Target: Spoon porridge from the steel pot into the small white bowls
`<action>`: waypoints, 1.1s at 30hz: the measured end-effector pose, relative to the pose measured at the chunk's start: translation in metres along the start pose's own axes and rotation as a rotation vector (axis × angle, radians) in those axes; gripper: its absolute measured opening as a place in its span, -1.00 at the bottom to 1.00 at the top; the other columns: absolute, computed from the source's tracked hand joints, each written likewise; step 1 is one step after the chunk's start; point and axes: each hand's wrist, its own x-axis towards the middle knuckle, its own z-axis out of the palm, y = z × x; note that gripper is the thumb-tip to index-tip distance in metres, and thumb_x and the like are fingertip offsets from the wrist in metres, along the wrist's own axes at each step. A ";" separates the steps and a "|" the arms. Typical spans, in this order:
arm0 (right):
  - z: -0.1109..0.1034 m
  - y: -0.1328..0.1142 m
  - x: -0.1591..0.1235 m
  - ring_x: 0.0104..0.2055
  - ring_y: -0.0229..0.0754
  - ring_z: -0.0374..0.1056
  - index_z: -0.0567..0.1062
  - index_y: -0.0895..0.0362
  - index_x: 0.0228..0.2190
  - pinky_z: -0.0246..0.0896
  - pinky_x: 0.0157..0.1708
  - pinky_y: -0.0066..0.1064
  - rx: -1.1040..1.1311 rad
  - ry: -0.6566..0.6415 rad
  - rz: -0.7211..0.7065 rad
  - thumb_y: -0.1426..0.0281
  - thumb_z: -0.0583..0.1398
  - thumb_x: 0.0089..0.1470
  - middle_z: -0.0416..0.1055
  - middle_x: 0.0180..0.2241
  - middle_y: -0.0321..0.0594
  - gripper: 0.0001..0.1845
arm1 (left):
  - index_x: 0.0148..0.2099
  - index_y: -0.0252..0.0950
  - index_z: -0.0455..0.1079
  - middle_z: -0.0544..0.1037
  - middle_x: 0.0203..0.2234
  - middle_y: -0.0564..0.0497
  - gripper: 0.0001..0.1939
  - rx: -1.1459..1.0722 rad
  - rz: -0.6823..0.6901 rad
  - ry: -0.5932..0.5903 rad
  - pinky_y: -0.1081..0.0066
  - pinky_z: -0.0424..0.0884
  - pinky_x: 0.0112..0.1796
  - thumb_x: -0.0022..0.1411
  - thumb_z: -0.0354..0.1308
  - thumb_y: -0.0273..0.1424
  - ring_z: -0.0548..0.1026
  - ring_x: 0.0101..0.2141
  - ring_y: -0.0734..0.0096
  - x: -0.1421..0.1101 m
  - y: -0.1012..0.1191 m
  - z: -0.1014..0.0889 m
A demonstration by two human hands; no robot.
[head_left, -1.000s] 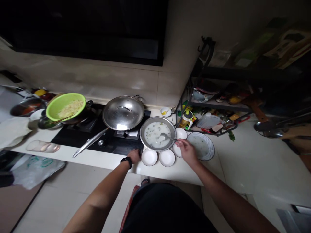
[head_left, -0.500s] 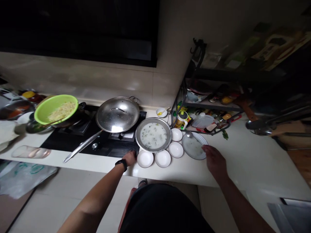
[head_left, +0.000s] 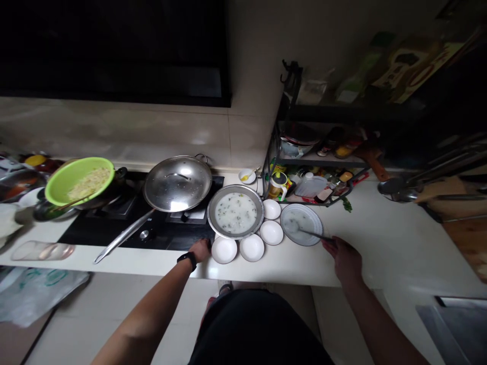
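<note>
My right hand (head_left: 344, 261) grips the handle of a metal spoon (head_left: 315, 233), whose bowl rests in a blue-rimmed white plate (head_left: 312, 218) holding a thin film of white liquid. My left hand (head_left: 200, 249), with a black wristband, rests at the counter's front edge beside the black hob, its fingers hidden. Nearest it is one of several small white bowls (head_left: 224, 250), which look empty and stand around a wide steel pan (head_left: 236, 186) of white porridge with green bits.
A steel-lidded wok (head_left: 177, 183) with a long handle sits on the black hob (head_left: 114, 238). A green bowl of noodles (head_left: 79, 181) stands further left. A metal rack (head_left: 312, 162) of bottles and jars stands behind the plate, with a small bowl (head_left: 247, 175) holding a spoon beside it.
My right hand moved from the pan to the plate, let go of the spoon there, and now grips its handle again. The spoon now lies across the plate. My left hand stayed put.
</note>
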 end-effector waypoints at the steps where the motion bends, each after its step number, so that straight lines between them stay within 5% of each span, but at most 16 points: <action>1: -0.001 -0.001 0.001 -0.47 -0.04 0.59 0.50 0.19 -0.46 0.61 -0.38 -0.23 0.023 0.007 0.021 0.21 0.48 -0.27 0.56 -0.52 -0.21 -0.59 | -0.14 -0.31 0.50 0.64 -0.14 -0.23 -0.75 -0.006 0.009 -0.001 0.34 0.41 -0.14 0.28 0.13 -0.26 0.61 -0.11 0.11 0.000 0.000 0.000; 12: 0.005 -0.024 0.001 -0.49 -0.08 0.58 0.51 0.23 -0.44 0.62 -0.38 -0.30 0.051 0.045 -0.014 0.31 0.46 -0.24 0.54 -0.52 -0.22 -0.66 | -0.16 -0.34 0.52 0.65 -0.18 -0.24 -0.74 -0.025 0.025 0.007 0.34 0.42 -0.17 0.26 0.14 -0.27 0.61 -0.14 0.11 -0.004 0.003 -0.004; 18: 0.022 -0.046 -0.005 -0.48 -0.07 0.58 0.51 0.24 -0.44 0.62 -0.36 -0.26 0.053 -0.038 -0.071 0.27 0.50 -0.29 0.57 -0.47 -0.18 -0.59 | -0.18 -0.34 0.52 0.65 -0.18 -0.25 -0.74 -0.029 0.033 0.017 0.33 0.41 -0.19 0.25 0.13 -0.27 0.62 -0.15 0.08 -0.008 0.007 -0.006; 24: 0.072 -0.051 -0.020 -0.47 -0.06 0.59 0.52 0.21 -0.42 0.62 -0.36 -0.25 0.031 -0.146 -0.025 0.27 0.51 -0.28 0.58 -0.45 -0.19 -0.59 | -0.17 -0.33 0.53 0.64 -0.16 -0.27 -0.74 -0.004 0.025 0.023 0.34 0.42 -0.17 0.23 0.16 -0.26 0.61 -0.15 0.11 -0.010 0.009 -0.008; 33: 0.153 0.003 -0.059 -0.36 0.02 0.61 0.54 0.14 -0.30 0.58 -0.23 -0.11 -0.159 -0.409 0.036 0.09 0.39 -0.01 0.60 -0.46 -0.14 -0.60 | -0.11 -0.34 0.52 0.62 -0.10 -0.29 -0.70 0.011 0.030 0.036 0.30 0.42 -0.07 0.25 0.14 -0.25 0.59 -0.08 0.09 -0.009 0.007 -0.005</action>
